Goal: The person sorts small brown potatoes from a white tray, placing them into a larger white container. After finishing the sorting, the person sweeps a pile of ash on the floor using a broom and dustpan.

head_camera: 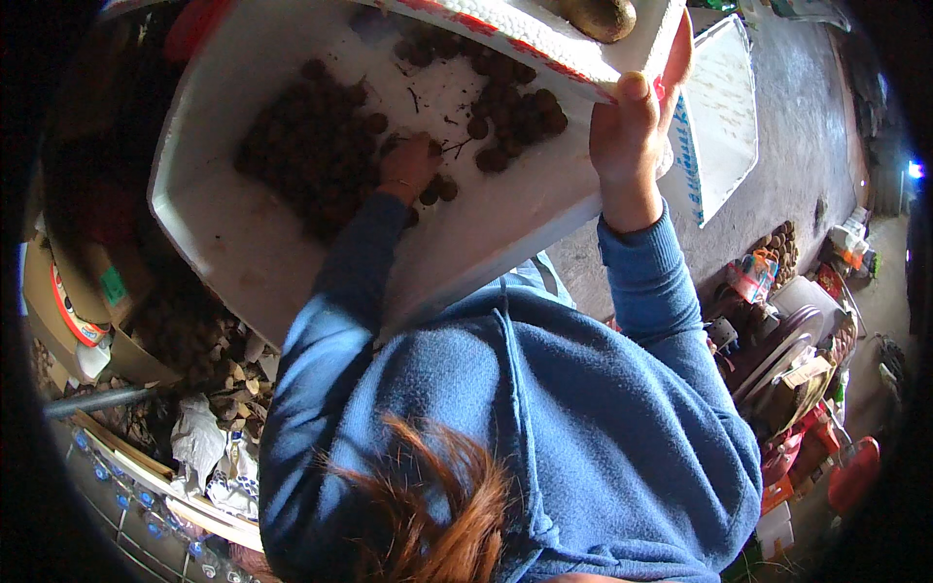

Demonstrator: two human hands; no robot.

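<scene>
My left hand (410, 165) reaches down inside a large white foam box (466, 244). It touches small round brown fruits (310, 146) that lie in a dark heap on the box floor. Its fingers are partly hidden, so whether a fruit is held is unclear. A second cluster of the fruits (516, 120) sits to the right, with thin twigs (458, 146) between. My right hand (633, 142) grips the corner of a white foam piece (543, 45) with red marks, raised over the box's far side. A brown oval item (603, 18) rests on that piece.
Another white foam piece (725, 120) with blue writing stands on the concrete floor (798, 109). Household clutter (794, 350) is piled at right. At left are a cardboard box (138, 339), dry leaves (240, 382), a metal pipe (98, 402) and several plastic bottles (149, 510).
</scene>
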